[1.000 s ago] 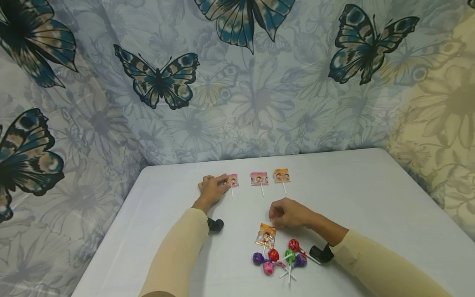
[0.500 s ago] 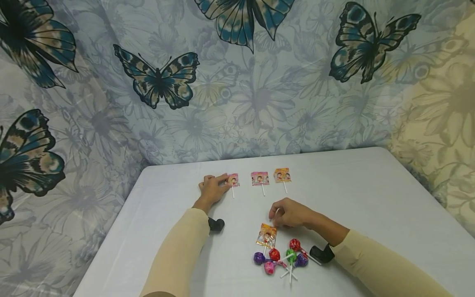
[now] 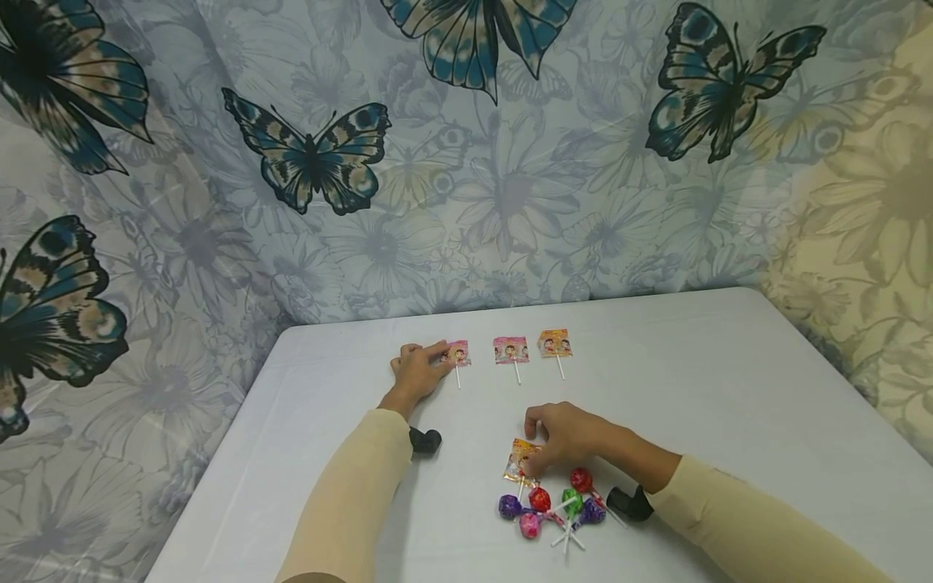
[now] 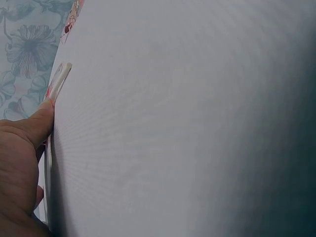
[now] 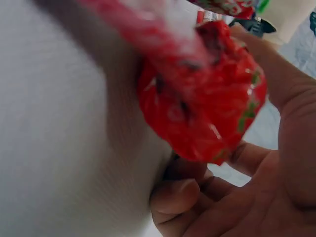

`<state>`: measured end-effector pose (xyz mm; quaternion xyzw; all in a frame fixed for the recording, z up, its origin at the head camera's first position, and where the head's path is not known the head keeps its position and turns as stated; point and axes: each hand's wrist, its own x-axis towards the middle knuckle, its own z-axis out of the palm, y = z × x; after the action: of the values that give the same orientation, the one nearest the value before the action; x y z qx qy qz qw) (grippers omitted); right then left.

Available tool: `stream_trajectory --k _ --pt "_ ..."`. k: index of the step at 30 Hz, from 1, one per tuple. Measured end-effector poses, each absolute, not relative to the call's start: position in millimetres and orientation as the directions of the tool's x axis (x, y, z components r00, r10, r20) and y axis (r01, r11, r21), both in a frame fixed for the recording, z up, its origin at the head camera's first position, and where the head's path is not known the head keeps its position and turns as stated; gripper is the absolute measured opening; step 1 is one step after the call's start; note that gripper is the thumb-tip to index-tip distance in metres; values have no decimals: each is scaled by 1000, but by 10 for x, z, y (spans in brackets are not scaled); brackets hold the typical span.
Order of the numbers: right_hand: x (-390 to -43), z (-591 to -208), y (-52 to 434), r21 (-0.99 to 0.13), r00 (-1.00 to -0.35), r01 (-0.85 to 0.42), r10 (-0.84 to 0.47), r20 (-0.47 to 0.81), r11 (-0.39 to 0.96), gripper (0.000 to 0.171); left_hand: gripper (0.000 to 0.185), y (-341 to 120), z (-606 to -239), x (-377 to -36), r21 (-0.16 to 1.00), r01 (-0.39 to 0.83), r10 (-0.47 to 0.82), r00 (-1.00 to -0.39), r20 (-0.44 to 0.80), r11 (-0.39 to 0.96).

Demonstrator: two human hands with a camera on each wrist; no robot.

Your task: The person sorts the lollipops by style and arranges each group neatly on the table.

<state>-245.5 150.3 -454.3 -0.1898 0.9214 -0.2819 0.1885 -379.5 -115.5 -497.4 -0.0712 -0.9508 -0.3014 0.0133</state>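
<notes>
My left hand (image 3: 419,368) lies flat at the far side of the white table (image 3: 729,389). Its fingertips touch a pink flat lollipop (image 3: 457,354), seen edge-on by the finger (image 4: 34,123) in the left wrist view. My right hand (image 3: 564,437) is nearer me, its curled fingers pinching the right edge of an orange flat lollipop (image 3: 519,461). Just below lies a cluster of several round wrapped lollipops (image 3: 554,506). The red round lollipop (image 5: 207,98) fills the right wrist view, next to curled fingers (image 5: 182,197).
Two more flat lollipops, one pink (image 3: 510,350) and one orange (image 3: 555,343), lie in a row to the right of the left hand. A butterfly-print curtain (image 3: 466,162) hangs behind the table. Black wrist straps (image 3: 425,441) sit under both forearms.
My right hand has dropped toward me from above the orange flat lollipop onto its edge. The left hand has stayed on the pink one.
</notes>
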Motion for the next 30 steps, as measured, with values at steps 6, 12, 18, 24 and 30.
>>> stream_trajectory --k 6,12,18,24,30 --pt "-2442 -4556 1483 -561 -865 -265 -451 -221 784 35 45 -1151 -4978 -3795 569 142 126 -990 68 810" --pt "-2486 -4595 1544 -567 -891 -249 -416 -184 785 28 45 -1150 -4987 -3790 573 135 121 -991 61 809" --pt "-2548 -4626 1623 -623 -909 -264 -406 -95 736 38 45 -1149 -4991 -3785 567 133 121 -991 58 813" --pt "-2562 -4632 1615 -650 -877 -312 -473 -83 693 46 45 -1159 -4990 -3787 560 134 119 -991 63 817" --pt "-2545 -4620 1550 -605 -892 -268 -430 -138 750 41 46 -1154 -4983 -3790 563 133 120 -991 60 816"
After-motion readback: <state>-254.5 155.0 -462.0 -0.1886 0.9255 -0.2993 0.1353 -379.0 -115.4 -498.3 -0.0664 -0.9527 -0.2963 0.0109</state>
